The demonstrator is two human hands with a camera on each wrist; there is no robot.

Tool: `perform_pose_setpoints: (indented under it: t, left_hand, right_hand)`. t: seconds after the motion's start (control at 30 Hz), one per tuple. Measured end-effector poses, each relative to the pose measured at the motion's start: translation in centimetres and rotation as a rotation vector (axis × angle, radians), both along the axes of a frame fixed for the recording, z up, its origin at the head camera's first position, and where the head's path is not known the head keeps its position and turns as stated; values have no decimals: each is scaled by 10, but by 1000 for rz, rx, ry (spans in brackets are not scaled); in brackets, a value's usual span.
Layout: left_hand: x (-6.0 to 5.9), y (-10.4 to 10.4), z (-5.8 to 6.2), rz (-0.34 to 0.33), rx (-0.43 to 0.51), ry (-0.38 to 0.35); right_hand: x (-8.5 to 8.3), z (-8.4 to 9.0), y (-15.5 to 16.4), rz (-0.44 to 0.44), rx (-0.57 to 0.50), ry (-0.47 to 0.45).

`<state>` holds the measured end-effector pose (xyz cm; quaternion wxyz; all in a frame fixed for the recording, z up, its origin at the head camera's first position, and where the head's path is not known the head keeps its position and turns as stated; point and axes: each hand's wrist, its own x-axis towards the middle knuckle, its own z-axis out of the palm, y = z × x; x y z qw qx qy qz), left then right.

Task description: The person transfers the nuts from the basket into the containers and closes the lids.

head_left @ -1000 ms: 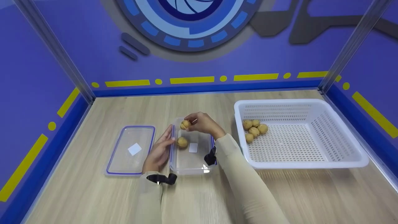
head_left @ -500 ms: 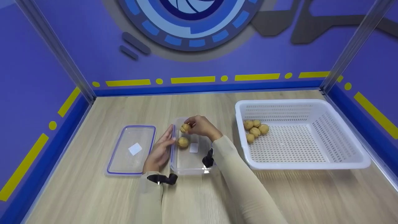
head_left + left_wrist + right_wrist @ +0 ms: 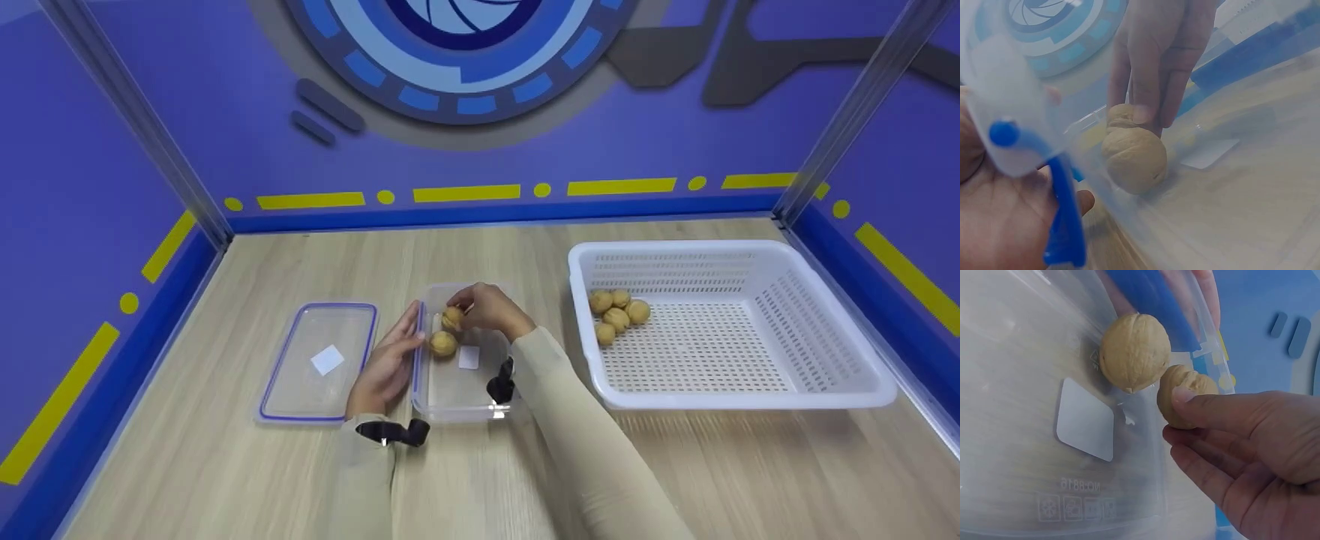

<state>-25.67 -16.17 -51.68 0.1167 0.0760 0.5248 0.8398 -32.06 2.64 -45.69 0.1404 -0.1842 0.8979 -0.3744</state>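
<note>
My right hand (image 3: 496, 310) pinches a walnut (image 3: 451, 318) between thumb and fingers, low inside a clear plastic box (image 3: 465, 412). A second walnut (image 3: 442, 344) lies in the box just in front of the held one. The right wrist view shows the held walnut (image 3: 1174, 396) close beside the lying walnut (image 3: 1135, 352). My left hand (image 3: 384, 369) rests along the outside of the box's left wall, fingers extended and thumb near the rim. In the left wrist view, a blue-edged latch flap (image 3: 1067, 225) partly covers the left palm (image 3: 1008, 219).
A clear lid with a blue seal (image 3: 300, 390) and a white label lies left of the box. On the right stands a white perforated basket (image 3: 832, 330), several walnuts (image 3: 616, 320) gathered at its left side. A white label (image 3: 469, 357) shows on the box floor. Blue panels (image 3: 465, 169) enclose the table.
My right hand has lowered the pinched walnut slightly toward the one lying in the box. The left hand stays against the box wall.
</note>
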Motion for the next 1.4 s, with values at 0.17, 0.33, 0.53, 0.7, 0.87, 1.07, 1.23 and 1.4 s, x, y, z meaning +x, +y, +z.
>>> perform_pose_setpoints:
  t: [0.17, 0.33, 0.53, 0.7, 0.87, 1.07, 1.23, 1.4]
  left_hand:
    - [0, 0, 1, -5, -2, -2]
    - [1, 0, 1, -1, -2, -14]
    - [1, 0, 1, 4, -12, -20]
    - [1, 0, 0, 10, -15, -17]
    - [0, 0, -1, 12, -15, -15]
    - [0, -1, -2, -11, -4, 9]
    - [0, -1, -1, -11, -5, 5]
    - [0, -1, -1, -8, -6, -8]
  right_hand:
    - [0, 0, -2, -3, 52, -27]
    - [1, 0, -2, 0, 91, -49]
    - [3, -2, -2, 35, 115, -13]
    - [3, -1, -2, 39, 116, -30]
    - [3, -1, -3, 45, 131, -38]
    - [3, 1, -3, 28, 145, -70]
    - [2, 2, -3, 26, 142, -86]
    - [1, 6, -1, 28, 124, -62]
